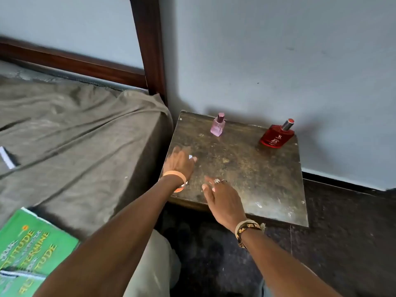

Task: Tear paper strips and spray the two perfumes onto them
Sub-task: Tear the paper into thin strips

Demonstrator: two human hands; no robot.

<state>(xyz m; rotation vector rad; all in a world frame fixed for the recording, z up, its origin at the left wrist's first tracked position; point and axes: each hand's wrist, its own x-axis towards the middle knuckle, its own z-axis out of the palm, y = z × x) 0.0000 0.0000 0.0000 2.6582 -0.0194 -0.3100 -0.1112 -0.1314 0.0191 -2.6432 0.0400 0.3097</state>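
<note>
Our left hand (180, 162) hung blurred over the table's (257, 179) left edge with fingers spread. A pale scrap showed by the thumb, perhaps paper, and we could not tell whether it was held. Our right hand (224, 200) was open and empty at centre frame. The pink bottle (218, 126) and red bottle (277, 136) stood upright along the far edge by the wall. The red one was near the right corner, where a careless reach could have knocked it off. Bare tabletop between hands and bottles left room to move. The green notebook (27, 249) lay at lower left on the bed (75, 125).
</note>
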